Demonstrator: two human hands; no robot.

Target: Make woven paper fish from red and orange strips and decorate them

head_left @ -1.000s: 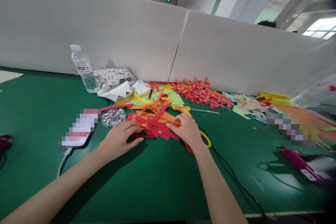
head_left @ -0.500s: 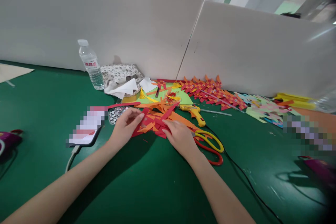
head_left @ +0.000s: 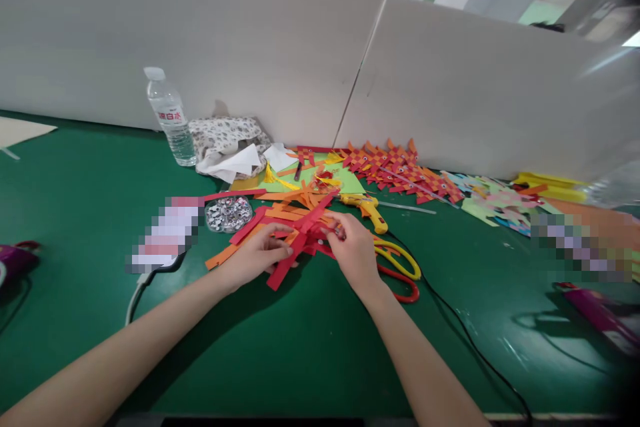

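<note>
Here, amid the paper strips (head_left: 300,217) heaped on the green table (head_left: 310,347) beside the scissors (head_left: 400,267), the left hand (head_left: 260,255) pinches a red strip (head_left: 281,272), the right hand (head_left: 353,250) grips the heap's middle, sorting apparently, and freeing one likely calls for a light pull.

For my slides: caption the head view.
Left hand and right hand pinch red and orange paper strips on green table, scissors nearby.
</note>
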